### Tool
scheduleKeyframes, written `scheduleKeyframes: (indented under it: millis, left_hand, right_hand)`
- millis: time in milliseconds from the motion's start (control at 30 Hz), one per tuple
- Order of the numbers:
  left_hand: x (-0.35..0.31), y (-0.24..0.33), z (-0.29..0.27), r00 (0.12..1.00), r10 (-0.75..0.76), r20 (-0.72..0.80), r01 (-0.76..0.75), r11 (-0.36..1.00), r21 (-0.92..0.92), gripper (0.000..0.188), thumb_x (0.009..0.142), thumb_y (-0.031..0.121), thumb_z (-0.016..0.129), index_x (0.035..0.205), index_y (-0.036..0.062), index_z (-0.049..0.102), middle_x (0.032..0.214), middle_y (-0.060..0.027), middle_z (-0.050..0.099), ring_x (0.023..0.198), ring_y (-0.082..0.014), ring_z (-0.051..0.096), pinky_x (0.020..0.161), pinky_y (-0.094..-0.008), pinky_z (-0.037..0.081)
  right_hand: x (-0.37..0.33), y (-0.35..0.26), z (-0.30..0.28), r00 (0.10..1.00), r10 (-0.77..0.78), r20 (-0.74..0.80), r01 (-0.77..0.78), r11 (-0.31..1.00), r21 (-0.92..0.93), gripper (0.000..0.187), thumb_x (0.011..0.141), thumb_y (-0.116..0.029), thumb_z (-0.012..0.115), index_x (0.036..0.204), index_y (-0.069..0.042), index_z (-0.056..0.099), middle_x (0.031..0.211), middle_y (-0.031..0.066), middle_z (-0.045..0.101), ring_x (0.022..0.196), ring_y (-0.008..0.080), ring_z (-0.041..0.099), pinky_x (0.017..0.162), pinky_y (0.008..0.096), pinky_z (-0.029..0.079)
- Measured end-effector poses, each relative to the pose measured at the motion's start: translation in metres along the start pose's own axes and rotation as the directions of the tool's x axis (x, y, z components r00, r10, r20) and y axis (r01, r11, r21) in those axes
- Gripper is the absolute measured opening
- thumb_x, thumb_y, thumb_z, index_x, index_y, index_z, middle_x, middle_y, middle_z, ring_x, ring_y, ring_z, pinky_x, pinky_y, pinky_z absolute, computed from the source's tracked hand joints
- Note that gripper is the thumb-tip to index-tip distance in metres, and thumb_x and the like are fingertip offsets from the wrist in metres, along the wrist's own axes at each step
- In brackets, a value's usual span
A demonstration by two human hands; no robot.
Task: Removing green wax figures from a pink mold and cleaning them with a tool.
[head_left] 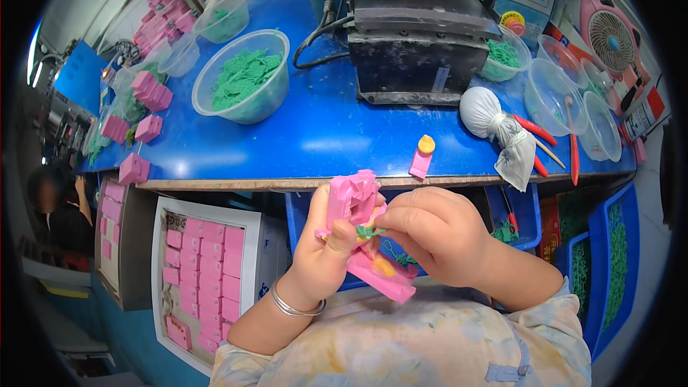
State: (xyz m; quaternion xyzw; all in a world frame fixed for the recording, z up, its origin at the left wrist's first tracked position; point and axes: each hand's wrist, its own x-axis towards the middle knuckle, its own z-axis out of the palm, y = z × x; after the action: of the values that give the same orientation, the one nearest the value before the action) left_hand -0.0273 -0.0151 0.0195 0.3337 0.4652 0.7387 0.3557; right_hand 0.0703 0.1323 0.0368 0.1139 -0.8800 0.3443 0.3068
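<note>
My left hand grips a pink rubber mold above my lap, thumb pressed on its near side. The mold is spread apart, and its lower flap hangs down with a yellow patch on it. At the gap, my right hand pinches a small green piece with thumb and fingertips. Part of that piece is hidden in the mold and behind the fingers. On the table's front edge, just beyond my hands, stands a small pink block with a yellow top.
A black press stands on the blue table. A tub of green pieces is left of it; a white cloth pouch and red-handled pliers lie right. A box of pink blocks sits lower left, blue bins lower right.
</note>
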Motion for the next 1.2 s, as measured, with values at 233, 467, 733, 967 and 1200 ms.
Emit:
scheduleKeyframes:
  millis: [233, 467, 733, 967, 1200]
  left_hand:
    - [-0.001, 0.004, 0.002, 0.989, 0.133, -0.061, -0.115, 0.964, 0.241, 0.064, 0.087, 0.051, 0.052, 0.121, -0.0005, 0.035, 0.1, -0.0112, 0.053, 0.074, -0.0103, 0.052, 0.064, -0.0242, 0.045]
    - [0.01, 0.007, -0.009, 0.993, 0.106, -0.048, -0.105, 0.994, 0.034, 0.057, 0.085, 0.042, 0.061, 0.119, 0.0015, 0.038, 0.104, -0.0097, 0.049, 0.089, -0.0124, 0.05, 0.071, -0.0265, 0.047]
    - [0.054, -0.016, -0.05, 0.879, 0.474, -0.044, -0.252, 0.541, 0.802, 0.042, 0.077, 0.006, 0.069, 0.107, 0.0033, 0.041, 0.123, -0.0209, 0.043, 0.118, -0.0327, 0.041, 0.1, -0.0406, 0.031]
    - [0.031, 0.005, -0.009, 0.936, 0.345, 0.074, -0.32, 0.744, 0.586, 0.036, 0.079, 0.012, 0.068, 0.112, -0.0004, 0.059, 0.117, -0.0141, 0.048, 0.109, -0.0257, 0.047, 0.093, -0.0365, 0.038]
    - [0.008, -0.005, 0.008, 0.989, 0.107, -0.105, -0.102, 0.994, 0.048, 0.014, 0.084, -0.005, 0.059, 0.097, -0.0022, 0.062, 0.103, -0.0084, 0.05, 0.087, -0.0125, 0.053, 0.076, -0.0243, 0.045]
  right_hand:
    - [0.005, -0.017, -0.012, 0.993, -0.09, 0.077, 0.102, 0.982, -0.156, 0.03, 0.065, -0.01, 0.062, 0.093, 0.001, 0.057, 0.087, 0.0115, 0.06, 0.072, 0.0254, 0.06, 0.059, 0.0329, 0.048]
    - [0.005, -0.014, -0.027, 0.981, -0.094, -0.168, 0.069, 0.986, -0.149, 0.022, 0.073, -0.009, 0.065, 0.091, 0.001, 0.059, 0.077, 0.0111, 0.06, 0.063, 0.0249, 0.058, 0.056, 0.0324, 0.047]
    - [-0.002, -0.001, -0.015, 0.746, 0.617, 0.251, -0.566, 0.389, 0.727, 0.029, 0.096, -0.021, 0.036, 0.088, 0.0, 0.053, 0.059, -0.0004, 0.041, 0.051, 0.0052, 0.029, 0.047, 0.021, 0.025]
    - [-0.005, -0.006, -0.01, 0.778, 0.485, 0.4, -0.566, 0.262, 0.782, 0.027, 0.099, -0.017, 0.036, 0.092, -0.001, 0.056, 0.059, -0.0023, 0.042, 0.051, 0.004, 0.035, 0.048, 0.0208, 0.03]
    - [-0.006, -0.011, -0.003, 0.795, 0.466, 0.389, -0.598, 0.489, 0.635, 0.021, 0.094, -0.014, 0.04, 0.085, -0.002, 0.055, 0.064, 0.0019, 0.046, 0.058, 0.0082, 0.042, 0.052, 0.026, 0.036]
